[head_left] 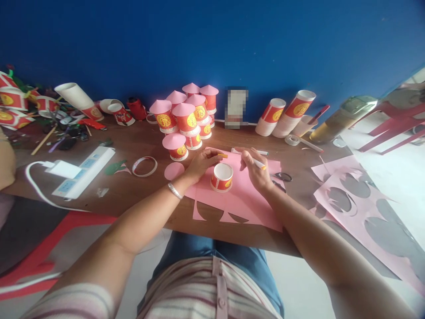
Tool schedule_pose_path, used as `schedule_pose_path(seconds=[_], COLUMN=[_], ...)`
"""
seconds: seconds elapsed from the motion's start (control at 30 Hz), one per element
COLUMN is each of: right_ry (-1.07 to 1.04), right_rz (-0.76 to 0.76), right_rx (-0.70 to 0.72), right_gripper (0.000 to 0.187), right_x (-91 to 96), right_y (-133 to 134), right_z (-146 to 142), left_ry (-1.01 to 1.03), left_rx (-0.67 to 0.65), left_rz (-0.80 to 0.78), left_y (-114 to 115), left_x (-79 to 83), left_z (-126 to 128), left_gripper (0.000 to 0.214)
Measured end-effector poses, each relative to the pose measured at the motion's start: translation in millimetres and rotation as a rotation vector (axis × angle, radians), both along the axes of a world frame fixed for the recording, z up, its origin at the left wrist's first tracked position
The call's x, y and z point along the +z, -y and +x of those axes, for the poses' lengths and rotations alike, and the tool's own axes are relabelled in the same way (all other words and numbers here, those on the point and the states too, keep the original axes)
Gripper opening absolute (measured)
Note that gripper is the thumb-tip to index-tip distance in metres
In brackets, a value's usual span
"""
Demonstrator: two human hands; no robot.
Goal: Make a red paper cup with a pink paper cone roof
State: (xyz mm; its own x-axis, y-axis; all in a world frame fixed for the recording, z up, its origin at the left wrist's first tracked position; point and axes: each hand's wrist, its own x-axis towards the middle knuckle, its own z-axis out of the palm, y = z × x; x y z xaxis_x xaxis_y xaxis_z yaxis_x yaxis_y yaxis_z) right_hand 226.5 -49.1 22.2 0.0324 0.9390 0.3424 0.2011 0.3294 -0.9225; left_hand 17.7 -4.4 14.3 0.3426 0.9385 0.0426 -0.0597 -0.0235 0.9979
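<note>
A short red and white paper cup (222, 177) stands on a pink paper sheet (245, 199) on the brown table (139, 186). My left hand (201, 162) rests just left of the cup, fingers curled around a small yellow piece. My right hand (254, 170) is right of the cup and grips a white pen with a yellow end. Semicircular pieces are cut out of the pink sheet's near edge. A loose pink paper disc (174, 170) lies to the left.
A pile of red cups with pink cone lids (186, 117) sits behind. A white power strip (84, 170) and tape ring (144, 166) lie left. Stacked cups (285, 115), scissors (282, 177) and cut pink sheets (361, 199) are at right. Craft clutter fills the far left.
</note>
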Motion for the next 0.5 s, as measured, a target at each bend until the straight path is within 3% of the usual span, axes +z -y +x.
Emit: schedule_pose_path(seconds=[0.07, 0.2, 0.5], right_ry=[0.008, -0.171, -0.244], right_rz=[0.01, -0.095, -0.124], right_rx=[-0.006, 0.041, 0.061], right_gripper=[0.047, 0.043, 0.046], right_x=[3.1, 0.4, -2.2], right_y=[3.3, 6.4, 8.7], right_z=[3.7, -2.5, -12.3], left_ry=[0.047, 0.08, 0.032], left_rx=[0.005, -0.01, -0.072], left_rz=[-0.063, -0.136, -0.131], left_y=[-0.5, -0.5, 3.7], left_x=[0.0, 2.1, 6.1], left_z=[-0.3, -0.1, -2.8], left_gripper=[0.038, 0.042, 0.039])
